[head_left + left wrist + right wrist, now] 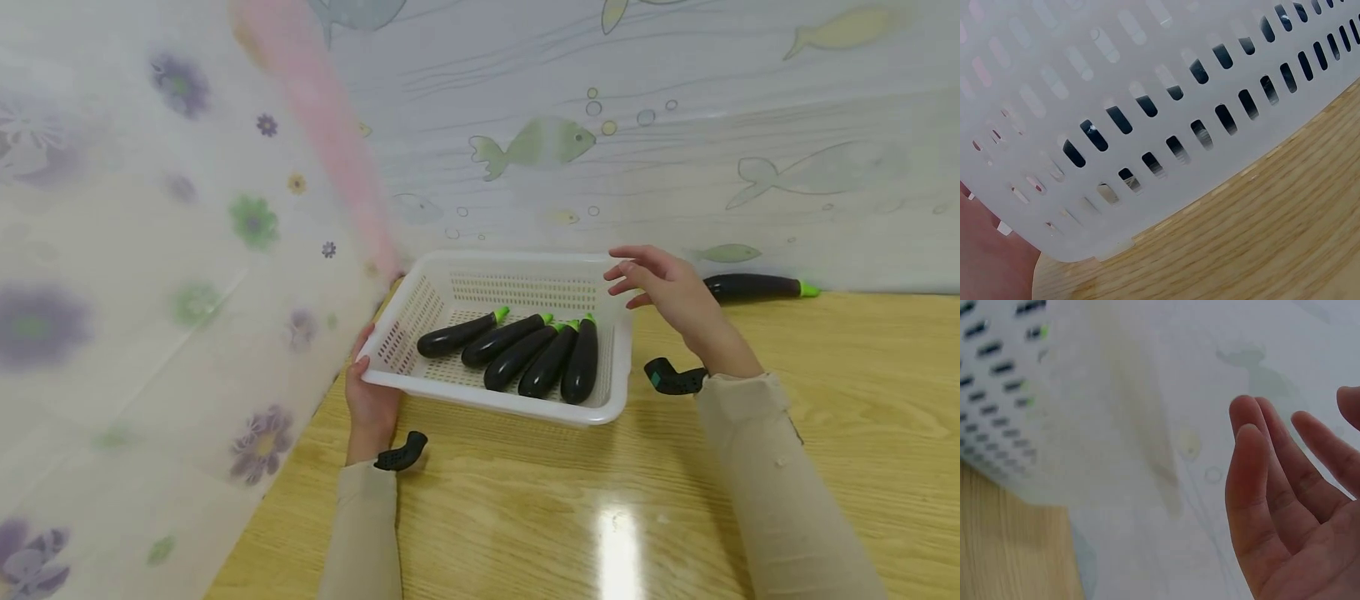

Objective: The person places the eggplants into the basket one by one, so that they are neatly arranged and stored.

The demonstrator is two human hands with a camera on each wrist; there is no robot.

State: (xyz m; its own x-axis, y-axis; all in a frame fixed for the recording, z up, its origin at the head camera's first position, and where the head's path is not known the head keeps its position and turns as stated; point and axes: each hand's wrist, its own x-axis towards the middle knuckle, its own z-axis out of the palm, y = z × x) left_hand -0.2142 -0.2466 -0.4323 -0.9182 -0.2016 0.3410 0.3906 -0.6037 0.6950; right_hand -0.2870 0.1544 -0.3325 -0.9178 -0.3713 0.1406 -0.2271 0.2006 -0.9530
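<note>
A white plastic basket [487, 402] with slotted sides holds several dark purple eggplants [581, 362] with bright green stems, lying side by side toward its right half. At the left end my left hand [372, 408] grips the basket, thumb over the rim and fingers against the outer side. In the left wrist view the slotted wall [1166, 112] hides most of that hand. Beside the right rim, my right hand [675, 300] is raised with its fingers spread and loosely bent, holding nothing. The right wrist view shows its fingers [1249, 487] apart from the basket wall [1085, 444].
Another eggplant [757, 287] lies on the wooden table [862, 417] behind the right hand, against the back sheet. Fish-patterned sheeting [675, 167] stands behind the table, and a flower-patterned sheet [187, 275] runs along the left. Black wrist devices [675, 379] sit on both wrists.
</note>
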